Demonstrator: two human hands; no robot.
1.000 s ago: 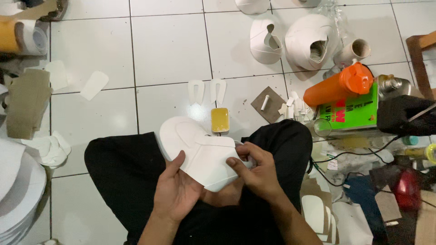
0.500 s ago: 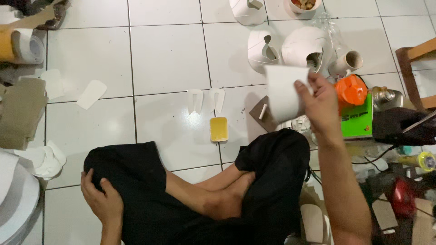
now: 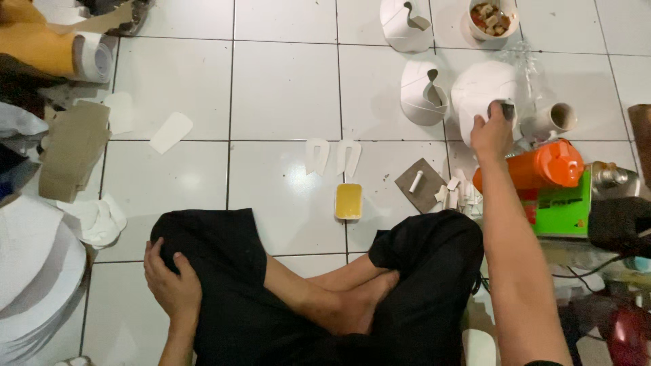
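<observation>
Two hands, two very different jobs: your right hand [image 3: 491,132] is stretched out to the far right part of the tiled floor [image 3: 285,88], fingers curled closed over the near edge of a white shaped piece [image 3: 478,91], while your left hand [image 3: 169,285] lies flat and loose on your left knee with nothing in it. The white piece sits on the floor at the end of your reach, just right of a similar folded white shell [image 3: 422,91] and just left of a small roll [image 3: 550,120] lying on its side. An orange bottle [image 3: 536,169] lies close beside your wrist, on top of a green box [image 3: 563,210].

By its looks, the piece is thin sheet stuff, light and bendy, curved into a dome; I would judge it creases if pinched hard in the middle. Take it at the rim, where your fingers already are, thumb under and fingers over, and it should lift with no effort. How firmly you have it pinched cannot be told from here, since your fingers cover the edge.

Nearer to you, a yellow block [image 3: 348,200] and two small white cutouts [image 3: 332,156] lie on the floor in front of your crossed legs.
</observation>
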